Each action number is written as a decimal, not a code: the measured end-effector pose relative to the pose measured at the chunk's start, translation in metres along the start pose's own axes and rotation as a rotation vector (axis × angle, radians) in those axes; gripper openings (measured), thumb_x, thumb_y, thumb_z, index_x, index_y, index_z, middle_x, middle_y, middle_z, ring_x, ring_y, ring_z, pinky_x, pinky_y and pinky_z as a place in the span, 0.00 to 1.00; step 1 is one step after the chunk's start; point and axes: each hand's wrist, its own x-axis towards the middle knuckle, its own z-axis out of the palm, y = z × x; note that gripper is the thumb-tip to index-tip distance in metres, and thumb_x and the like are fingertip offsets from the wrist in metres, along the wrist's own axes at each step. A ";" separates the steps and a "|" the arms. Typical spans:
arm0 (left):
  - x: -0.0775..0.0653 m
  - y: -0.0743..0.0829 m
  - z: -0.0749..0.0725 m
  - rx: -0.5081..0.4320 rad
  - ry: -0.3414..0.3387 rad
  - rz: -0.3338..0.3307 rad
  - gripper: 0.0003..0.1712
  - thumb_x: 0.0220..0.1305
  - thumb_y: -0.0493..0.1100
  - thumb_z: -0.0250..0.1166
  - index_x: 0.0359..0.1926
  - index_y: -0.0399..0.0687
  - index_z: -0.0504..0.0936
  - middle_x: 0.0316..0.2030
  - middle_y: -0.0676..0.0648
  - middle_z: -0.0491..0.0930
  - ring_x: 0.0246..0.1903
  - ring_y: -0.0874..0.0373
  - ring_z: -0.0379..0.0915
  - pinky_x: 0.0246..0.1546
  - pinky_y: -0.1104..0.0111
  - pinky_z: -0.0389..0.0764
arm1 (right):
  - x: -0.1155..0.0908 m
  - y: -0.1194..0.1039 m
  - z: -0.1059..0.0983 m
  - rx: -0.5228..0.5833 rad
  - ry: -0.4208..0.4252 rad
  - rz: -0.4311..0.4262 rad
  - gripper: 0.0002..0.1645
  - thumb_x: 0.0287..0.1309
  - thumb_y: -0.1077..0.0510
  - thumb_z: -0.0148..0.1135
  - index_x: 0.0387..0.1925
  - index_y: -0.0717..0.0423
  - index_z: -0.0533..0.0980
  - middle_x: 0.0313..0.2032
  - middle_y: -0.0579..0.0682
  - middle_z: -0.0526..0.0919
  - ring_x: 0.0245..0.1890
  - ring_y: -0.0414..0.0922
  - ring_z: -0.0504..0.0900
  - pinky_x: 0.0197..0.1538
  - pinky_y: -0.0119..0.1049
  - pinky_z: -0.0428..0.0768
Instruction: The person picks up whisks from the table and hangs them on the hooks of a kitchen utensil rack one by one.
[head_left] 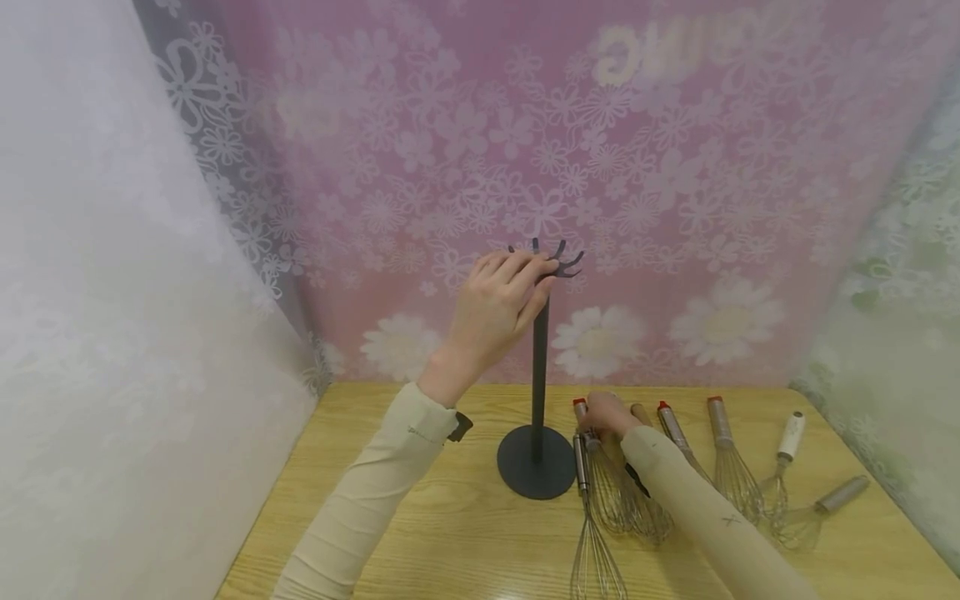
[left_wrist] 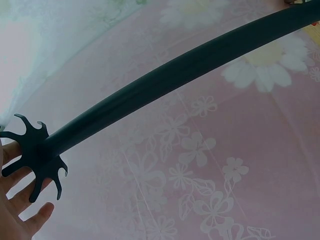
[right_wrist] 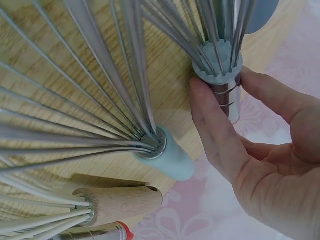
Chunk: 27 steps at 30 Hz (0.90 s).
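Observation:
My left hand (head_left: 497, 302) rests on the hooked top (head_left: 567, 268) of a dark hanging stand (head_left: 539, 367). In the left wrist view its fingers lie behind the ring of curved hooks (left_wrist: 35, 150), fairly straight and apart. To the right of the stand's round base, my right hand (head_left: 610, 413) pinches the handle of a whisk (right_wrist: 220, 60) just below its wires. That whisk has a pale, notched collar and a shiny handle. Beside it in the right wrist view lie a whisk with a pale green handle (right_wrist: 172, 162) and one with a wooden handle (right_wrist: 125, 202).
Another metal whisk (head_left: 582, 467) lies close by the base (head_left: 525, 477). Farther right on the wooden table (head_left: 405, 517) are several whisks, including a red-tipped one (head_left: 672, 425) and a white-handled one (head_left: 791, 435). Flowered cloth (head_left: 450, 142) hangs behind the table.

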 end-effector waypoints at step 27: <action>0.001 0.001 -0.001 -0.008 -0.006 -0.011 0.15 0.76 0.47 0.58 0.55 0.48 0.84 0.51 0.47 0.84 0.51 0.49 0.79 0.62 0.58 0.72 | -0.029 -0.009 -0.023 0.457 0.071 0.073 0.34 0.65 0.59 0.67 0.62 0.72 0.63 0.44 0.67 0.80 0.33 0.51 0.83 0.40 0.52 0.85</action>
